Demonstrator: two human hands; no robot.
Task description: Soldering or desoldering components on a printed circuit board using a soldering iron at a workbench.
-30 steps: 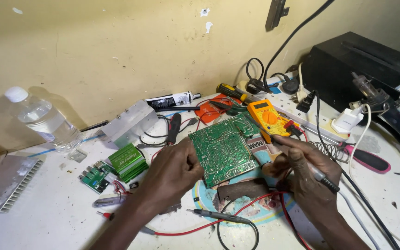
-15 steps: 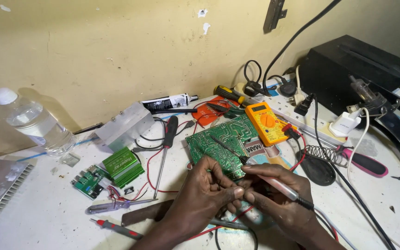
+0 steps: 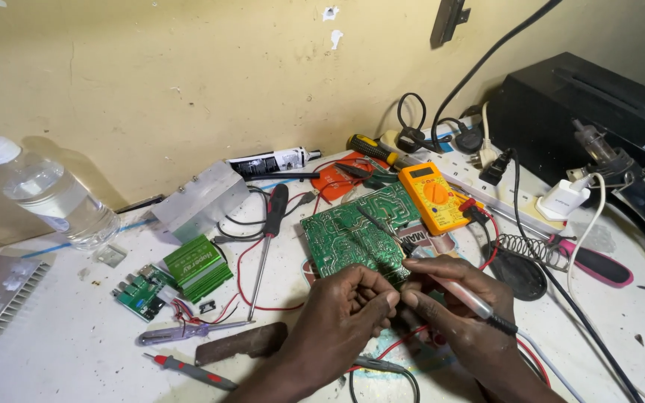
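Head view: 1 green circuit board [image 3: 356,235] lying flat on counter [image 3: 61,351], beside yellow multimeter [image 3: 433,195]. Right hand [image 3: 449,306] closed around soldering iron [image 3: 442,280], tip on board. Left hand [image 3: 352,310] fingers pinched together; contents indiscernible.

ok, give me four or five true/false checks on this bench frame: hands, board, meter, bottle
1. The right hand holds a pen-like soldering iron with its tip over the green printed circuit board. True.
2. The orange-yellow multimeter lies left of the board. False: it lies to the right of it.
3. The clear plastic water bottle stands upright. False: it lies tilted on its side.
4. The left hand is at the board's near edge. True.
5. The red-handled screwdriver is held. False: it lies on the table.
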